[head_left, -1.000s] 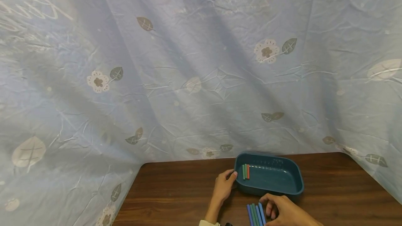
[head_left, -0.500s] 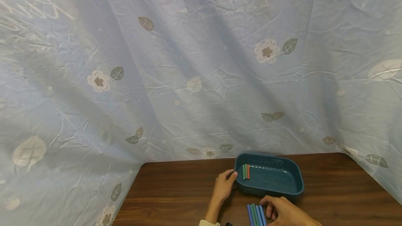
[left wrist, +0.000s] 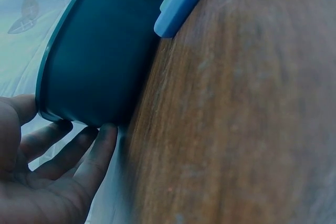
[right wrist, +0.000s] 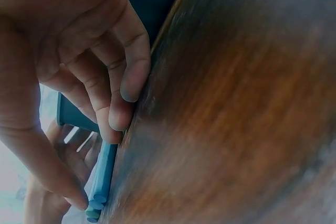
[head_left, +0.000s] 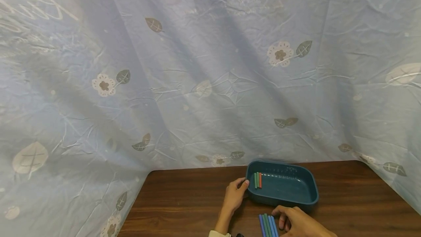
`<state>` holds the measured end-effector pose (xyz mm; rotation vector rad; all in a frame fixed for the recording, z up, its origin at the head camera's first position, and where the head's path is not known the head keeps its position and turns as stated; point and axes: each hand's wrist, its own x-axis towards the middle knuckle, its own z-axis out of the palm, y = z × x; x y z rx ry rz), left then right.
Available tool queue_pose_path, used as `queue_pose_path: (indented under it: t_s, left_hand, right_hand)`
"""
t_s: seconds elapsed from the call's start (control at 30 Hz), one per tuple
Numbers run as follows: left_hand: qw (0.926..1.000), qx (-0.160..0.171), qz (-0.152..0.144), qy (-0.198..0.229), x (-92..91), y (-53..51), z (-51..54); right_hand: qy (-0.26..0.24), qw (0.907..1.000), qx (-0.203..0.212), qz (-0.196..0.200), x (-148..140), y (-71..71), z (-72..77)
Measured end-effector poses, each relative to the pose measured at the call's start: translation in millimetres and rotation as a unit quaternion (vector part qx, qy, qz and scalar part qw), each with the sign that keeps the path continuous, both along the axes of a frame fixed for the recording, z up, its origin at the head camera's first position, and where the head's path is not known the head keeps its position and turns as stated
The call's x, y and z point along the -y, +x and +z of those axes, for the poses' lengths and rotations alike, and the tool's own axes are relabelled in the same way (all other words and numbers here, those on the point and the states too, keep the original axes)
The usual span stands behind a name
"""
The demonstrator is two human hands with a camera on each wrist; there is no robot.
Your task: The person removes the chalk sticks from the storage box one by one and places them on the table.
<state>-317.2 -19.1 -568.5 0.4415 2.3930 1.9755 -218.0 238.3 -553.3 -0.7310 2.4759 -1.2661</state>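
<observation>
In the head view a dark teal tray [head_left: 281,200] stands at the back of the wooden table. My left hand [head_left: 234,195] holds its left end, thumb at the rim and fingers against the outer wall [left wrist: 97,66]. Inside lie two green sticks [head_left: 255,181] and an orange stick [head_left: 260,180], side by side. In front of the tray is a close row of purple-blue, green and blue sticks [head_left: 265,226]. My right hand [head_left: 297,222] is at the row's rightmost blue stick [head_left: 274,226], fingertips at the far end and thumb [right wrist: 76,195] at the near end. Whether the sticks are chalk is unclear.
A patterned grey-blue curtain [head_left: 210,120] hangs behind the table and along both sides. The brown tabletop [head_left: 184,196] extends left and right of the tray. A small dark object [head_left: 239,235] shows at the bottom edge by the left wrist.
The rightmost blue stick, earlier slightly apart and tilted, now lies closer against the row. My right hand shifted only a little; the left hand and tray have stayed put.
</observation>
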Motion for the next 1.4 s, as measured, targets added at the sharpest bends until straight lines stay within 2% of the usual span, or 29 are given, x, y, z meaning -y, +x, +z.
queue_pose_path:
  t_s: [0.37, 0.77, 1.07, 1.4]
  left_hand:
    - [1.0000, 0.001, 0.004, 0.001, -1.1, -0.6, -0.6]
    - [0.9995, -0.007, 0.011, -0.027, -0.5, 0.0, 0.7]
    - [0.9972, -0.029, 0.031, -0.062, 0.4, -1.1, 0.1]
    - [0.9978, -0.026, 0.028, -0.055, 0.3, -1.7, -0.2]
  right_hand:
    - [-0.016, 0.9998, 0.008, 0.004, 0.2, 1.8, 2.1]
    - [-0.031, 0.9989, -0.033, 0.008, 2.3, 2.0, 14.7]
    - [-0.032, 0.9990, -0.028, -0.011, 5.2, 1.3, 25.7]
    - [-0.008, 0.9966, -0.080, -0.016, 10.2, -5.7, 43.0]
